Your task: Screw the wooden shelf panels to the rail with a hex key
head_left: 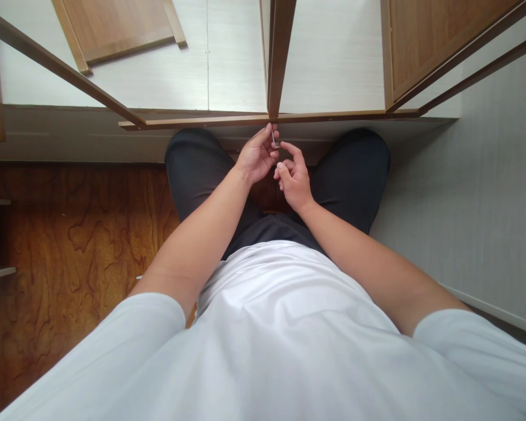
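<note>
My left hand [258, 156] pinches a thin metal hex key [273, 139], its upper end close under a narrow wooden rail [228, 121]. The key's bent short arm points right. The index fingertip of my right hand [294, 182] is at that short arm, whether touching I cannot tell. Its thumb is apart from the index finger and the other fingers are curled, with nothing seen in them. An upright wooden post [280, 58] meets the rail just above my hands. Where the key's tip ends is hidden by my left fingers.
The wooden frame stands on a pale surface [333, 76], with slanting bars [70, 70] and a brown panel [447, 41] at right. Another wooden panel [123, 26] lies at upper left. My knees are under the rail, over a brown patterned floor [87, 245]. A grey surface [473, 204] is on the right.
</note>
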The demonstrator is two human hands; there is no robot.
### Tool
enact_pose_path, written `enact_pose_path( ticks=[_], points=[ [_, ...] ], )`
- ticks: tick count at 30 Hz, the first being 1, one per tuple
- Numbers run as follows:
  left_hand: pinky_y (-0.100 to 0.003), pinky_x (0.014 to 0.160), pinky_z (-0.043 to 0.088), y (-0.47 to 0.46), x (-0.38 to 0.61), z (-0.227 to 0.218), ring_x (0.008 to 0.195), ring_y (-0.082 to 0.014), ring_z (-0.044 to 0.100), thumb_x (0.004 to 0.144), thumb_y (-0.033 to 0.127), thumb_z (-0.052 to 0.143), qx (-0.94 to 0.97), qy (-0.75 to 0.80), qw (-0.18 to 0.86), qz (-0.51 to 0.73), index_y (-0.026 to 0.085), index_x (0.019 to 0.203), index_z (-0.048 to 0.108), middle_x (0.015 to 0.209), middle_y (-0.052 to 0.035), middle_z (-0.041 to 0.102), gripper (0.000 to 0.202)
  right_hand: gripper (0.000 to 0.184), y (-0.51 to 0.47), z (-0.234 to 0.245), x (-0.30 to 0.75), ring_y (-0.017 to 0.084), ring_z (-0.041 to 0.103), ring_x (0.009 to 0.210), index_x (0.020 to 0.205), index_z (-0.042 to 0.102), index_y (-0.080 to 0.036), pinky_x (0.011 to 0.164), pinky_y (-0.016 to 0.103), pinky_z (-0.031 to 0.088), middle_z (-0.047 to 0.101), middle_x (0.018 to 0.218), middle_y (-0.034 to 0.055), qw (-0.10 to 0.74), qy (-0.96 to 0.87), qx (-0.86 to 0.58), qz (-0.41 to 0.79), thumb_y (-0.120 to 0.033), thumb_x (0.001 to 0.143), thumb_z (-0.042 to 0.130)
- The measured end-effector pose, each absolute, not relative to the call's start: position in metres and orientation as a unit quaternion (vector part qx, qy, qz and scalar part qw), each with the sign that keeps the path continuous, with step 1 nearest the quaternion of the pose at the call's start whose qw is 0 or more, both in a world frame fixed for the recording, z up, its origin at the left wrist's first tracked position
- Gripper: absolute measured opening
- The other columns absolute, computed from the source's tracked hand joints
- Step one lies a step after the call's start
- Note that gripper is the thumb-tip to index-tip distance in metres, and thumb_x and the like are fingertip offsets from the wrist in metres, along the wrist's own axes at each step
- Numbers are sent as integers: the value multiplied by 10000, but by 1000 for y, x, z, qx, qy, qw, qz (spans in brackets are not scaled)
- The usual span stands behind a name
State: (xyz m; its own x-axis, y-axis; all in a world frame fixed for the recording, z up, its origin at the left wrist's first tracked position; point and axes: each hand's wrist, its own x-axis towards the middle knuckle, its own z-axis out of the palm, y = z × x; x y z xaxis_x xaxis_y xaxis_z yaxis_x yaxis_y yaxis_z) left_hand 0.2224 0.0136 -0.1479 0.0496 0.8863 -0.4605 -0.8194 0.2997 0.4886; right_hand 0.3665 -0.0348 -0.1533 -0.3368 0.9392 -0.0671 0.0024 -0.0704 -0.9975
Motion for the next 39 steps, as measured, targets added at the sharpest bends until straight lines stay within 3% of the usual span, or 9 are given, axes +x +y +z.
enact_pose_path(
  ticks=[3, 7, 16, 24, 27, 33, 39],
  points=[
    [-166, 481, 408, 14, 222, -149, 581, -47, 627, 1062, 252, 618, 44, 367, 717, 592, 215, 871, 728, 763, 20, 740, 224, 506, -34, -156, 364, 111, 440, 469, 1353, 526, -330, 435, 245, 412, 614, 701, -66, 430, -539, -433, 581, -628, 977, 684],
    [-194, 483, 404, 13, 223, -153, 585, -65, 646, 1037, 298, 668, 55, 375, 713, 589, 229, 893, 735, 822, 7, 763, 173, 514, -29, -160, 363, 77, 411, 427, 1198, 555, -298, 368, 217, 340, 657, 745, -63, 419, -504, -422, 627, -724, 937, 674],
    [-237, 485, 418, 15, 226, -158, 532, -75, 572, 1068, 313, 603, 55, 366, 717, 590, 247, 863, 748, 813, 16, 748, 259, 547, -11, -157, 360, 57, 441, 413, 995, 608, -233, 348, 172, 309, 611, 654, -65, 416, -478, -422, 649, -768, 907, 685],
    [-297, 557, 481, 14, 224, -162, 481, -97, 558, 1024, 429, 681, 99, 387, 713, 577, 286, 935, 758, 711, 41, 698, 185, 559, 3, -155, 349, 64, 420, 411, 920, 629, -224, 368, 199, 313, 581, 609, -58, 448, -497, -399, 627, -773, 873, 728],
    [-311, 534, 473, 14, 223, -161, 454, -95, 540, 1018, 423, 678, 109, 375, 719, 575, 268, 913, 755, 712, 35, 690, 202, 548, 3, -152, 348, 72, 453, 442, 908, 611, -226, 394, 198, 346, 544, 603, -56, 449, -526, -406, 597, -768, 906, 689],
    [-224, 498, 425, 14, 221, -154, 563, -71, 603, 1011, 368, 688, 69, 379, 713, 586, 221, 890, 757, 807, 10, 734, 202, 618, 5, -150, 346, 71, 454, 457, 860, 538, -247, 520, 217, 517, 485, 573, -85, 476, -518, -420, 574, -855, 852, 649],
    [-184, 506, 421, 14, 220, -150, 573, -71, 601, 969, 392, 751, 55, 416, 695, 583, 209, 963, 752, 782, 5, 715, 183, 613, 6, -147, 341, 92, 520, 507, 840, 530, -255, 567, 242, 555, 505, 601, -71, 494, -517, -425, 556, -853, 841, 664]
  ],
)
